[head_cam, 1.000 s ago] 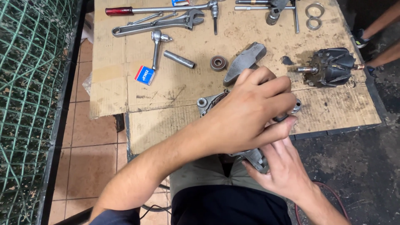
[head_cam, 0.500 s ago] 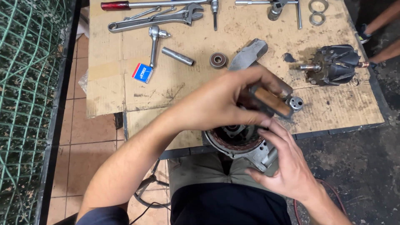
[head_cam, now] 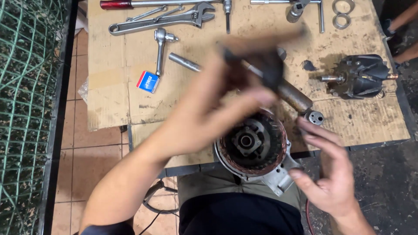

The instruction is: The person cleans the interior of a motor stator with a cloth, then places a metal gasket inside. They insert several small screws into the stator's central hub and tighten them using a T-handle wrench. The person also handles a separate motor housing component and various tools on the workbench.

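Observation:
My left hand (head_cam: pixel 213 104) is blurred by motion and shut on a hammer (head_cam: pixel 294 96) with a wooden handle and a dark head, held over the work. Below it an alternator housing (head_cam: pixel 254 141) with copper windings and a central hub rests at the near edge of the cardboard-covered bench (head_cam: pixel 113 100), over my lap. My right hand (head_cam: pixel 331 174) steadies the housing from the right, thumb on its mounting ear and fingers by the rim.
A dark rotor (head_cam: pixel 359 76) lies at the right. Farther back are an adjustable wrench (head_cam: pixel 174 19), a ratchet (head_cam: pixel 161 48), a metal sleeve (head_cam: pixel 185 62), a small blue box (head_cam: pixel 148 82) and two rings (head_cam: pixel 342 13). Green mesh (head_cam: pixel 26 109) stands at the left. Another person's limb (head_cam: pixel 405 17) shows at the top right.
My left hand has picked the hammer up off the cardboard and swung it up over the housing. The housing's open, wound side is now uncovered. My right hand stays on it.

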